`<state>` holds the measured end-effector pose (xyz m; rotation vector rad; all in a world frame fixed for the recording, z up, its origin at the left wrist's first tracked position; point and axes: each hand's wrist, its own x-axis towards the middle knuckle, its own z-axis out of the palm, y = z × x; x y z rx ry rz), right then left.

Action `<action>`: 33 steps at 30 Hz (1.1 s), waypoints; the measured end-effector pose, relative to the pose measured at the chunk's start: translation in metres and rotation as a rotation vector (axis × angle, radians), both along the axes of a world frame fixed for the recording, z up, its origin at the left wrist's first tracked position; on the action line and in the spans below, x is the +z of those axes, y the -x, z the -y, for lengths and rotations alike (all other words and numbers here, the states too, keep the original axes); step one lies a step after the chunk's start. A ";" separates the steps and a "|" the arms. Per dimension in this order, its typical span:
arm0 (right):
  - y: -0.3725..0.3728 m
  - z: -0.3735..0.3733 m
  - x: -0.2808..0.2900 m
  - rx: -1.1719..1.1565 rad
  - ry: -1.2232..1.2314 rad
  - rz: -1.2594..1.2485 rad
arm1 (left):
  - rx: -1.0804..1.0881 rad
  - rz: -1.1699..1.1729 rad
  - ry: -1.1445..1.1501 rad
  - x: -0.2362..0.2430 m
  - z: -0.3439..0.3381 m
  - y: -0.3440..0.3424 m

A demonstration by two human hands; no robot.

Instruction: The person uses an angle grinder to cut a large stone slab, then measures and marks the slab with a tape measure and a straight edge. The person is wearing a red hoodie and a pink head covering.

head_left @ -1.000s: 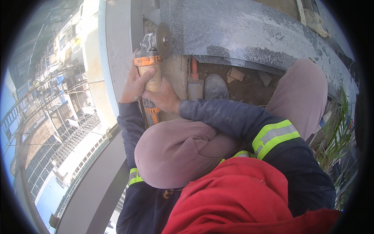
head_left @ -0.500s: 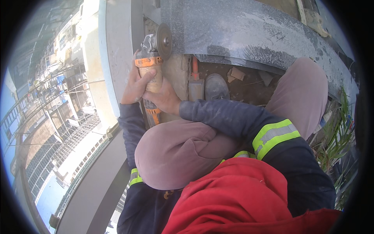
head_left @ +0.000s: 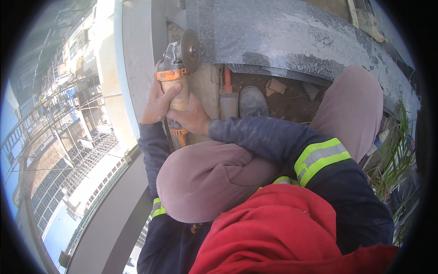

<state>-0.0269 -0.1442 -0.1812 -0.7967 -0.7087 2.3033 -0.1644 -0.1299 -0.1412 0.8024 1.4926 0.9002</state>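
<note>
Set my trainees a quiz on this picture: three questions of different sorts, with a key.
1. True or false: the left hand and the right hand both hold the grinder.
2. Which is nearest the disc? A) plant B) grey sheet C) trousers
3. Fill in: in the picture, the shoe lies to the ____ of the grinder.

Key: 1. True; 2. B; 3. right

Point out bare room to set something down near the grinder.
The broad grey sheet right of the cutting disc, beyond the shoe, lies bare, though it may slope. It's crowded around the grinder: left hand, right hand and knee sit close.
</note>
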 end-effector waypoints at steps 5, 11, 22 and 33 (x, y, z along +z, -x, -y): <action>0.000 0.002 0.001 0.004 -0.014 0.035 | 0.000 0.005 0.016 -0.001 0.002 0.002; -0.002 0.003 0.002 0.002 -0.035 0.054 | 0.000 0.013 0.015 -0.001 0.002 0.002; 0.001 0.009 -0.004 0.003 -0.042 0.080 | -0.006 0.009 0.005 -0.001 0.004 0.001; 0.003 0.011 -0.007 0.005 -0.060 0.092 | 0.004 0.024 0.000 0.002 0.005 -0.003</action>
